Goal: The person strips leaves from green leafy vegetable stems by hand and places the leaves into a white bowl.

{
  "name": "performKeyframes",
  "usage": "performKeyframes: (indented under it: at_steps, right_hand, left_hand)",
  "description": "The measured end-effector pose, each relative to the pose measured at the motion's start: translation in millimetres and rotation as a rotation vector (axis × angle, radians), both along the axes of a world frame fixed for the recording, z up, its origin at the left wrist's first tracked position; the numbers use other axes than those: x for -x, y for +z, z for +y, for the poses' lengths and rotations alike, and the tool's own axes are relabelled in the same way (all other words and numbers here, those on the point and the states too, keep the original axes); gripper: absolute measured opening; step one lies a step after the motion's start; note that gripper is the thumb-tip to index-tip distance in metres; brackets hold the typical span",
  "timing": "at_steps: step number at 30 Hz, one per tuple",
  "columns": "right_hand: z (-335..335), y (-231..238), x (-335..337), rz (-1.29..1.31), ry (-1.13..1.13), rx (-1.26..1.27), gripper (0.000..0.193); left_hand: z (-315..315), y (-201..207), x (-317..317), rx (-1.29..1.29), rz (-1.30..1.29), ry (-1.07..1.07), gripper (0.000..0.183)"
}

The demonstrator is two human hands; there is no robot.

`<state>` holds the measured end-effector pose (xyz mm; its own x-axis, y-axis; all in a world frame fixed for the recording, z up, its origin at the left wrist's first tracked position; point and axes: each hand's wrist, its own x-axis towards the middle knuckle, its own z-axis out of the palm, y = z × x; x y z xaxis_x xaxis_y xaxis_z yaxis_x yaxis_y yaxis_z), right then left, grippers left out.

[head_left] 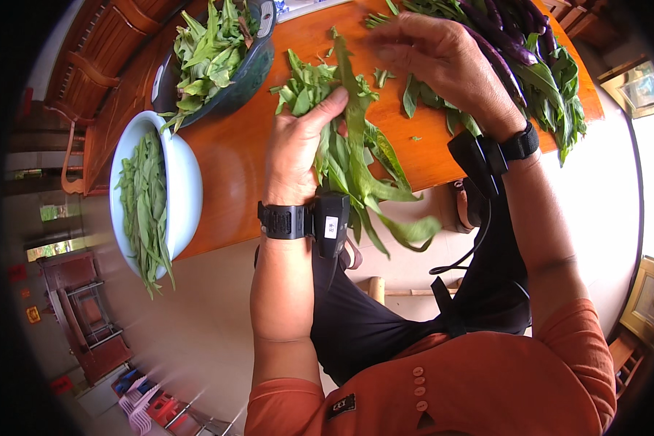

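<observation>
My left hand is closed round a bunch of long leafy greens, the thumb pressed on a stem near the top. The leaves trail down past the wrist over the table's near edge. To the right, my right hand hovers above the far part of the table, palm side down. Its fingers reach leftward, but motion smears their tips, so whether they pinch anything is unclear. Beneath and beside it lie more loose greens. A heap of long purple eggplants is beyond it at the far right, among leaves.
An orange-brown wooden table carries leaf scraps. At its left edge stands a pale blue basin with greens; behind it, a dark basin holds leaf pieces. A wooden bench is at the far left. A black cable hangs from my right wrist.
</observation>
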<state>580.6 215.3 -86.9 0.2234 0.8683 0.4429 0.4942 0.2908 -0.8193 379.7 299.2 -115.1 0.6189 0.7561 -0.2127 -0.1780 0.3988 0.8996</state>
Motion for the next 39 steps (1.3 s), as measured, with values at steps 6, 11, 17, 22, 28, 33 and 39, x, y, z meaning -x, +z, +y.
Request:
performKeyframes:
  at_steps: [6, 11, 17, 22, 28, 33, 39]
  right_hand:
    - [8, -13, -8, -0.524, -0.041, -0.376, 0.029]
    - [5, -16, -6, -0.742, -0.09, -0.214, 0.019]
    - [5, -23, 32, -0.707, -0.272, -0.045, 0.012]
    - [1, -18, 34, -0.714, -0.221, -0.007, 0.013]
    - [0, -16, 43, -0.679, -0.113, -0.073, 0.014]
    - [-2, -9, 37, -0.79, -0.103, 0.051, 0.009]
    - [-2, -26, 48, -0.678, -0.052, 0.043, 0.006]
  left_hand:
    - [-12, 3, -2, -0.032, 0.06, -0.125, 0.022]
    - [-11, 1, -3, 0.001, 0.027, -0.115, 0.02]
    - [-5, -4, -2, -0.031, -0.007, -0.098, 0.014]
    - [-11, -2, -2, -0.056, 0.032, -0.018, 0.007]
    - [-9, -6, -2, -0.073, 0.011, 0.023, 0.007]
    - [-12, -7, -6, -0.143, -0.007, 0.042, 0.007]
    - [-6, -2, -2, -0.229, 0.054, 0.148, 0.008]
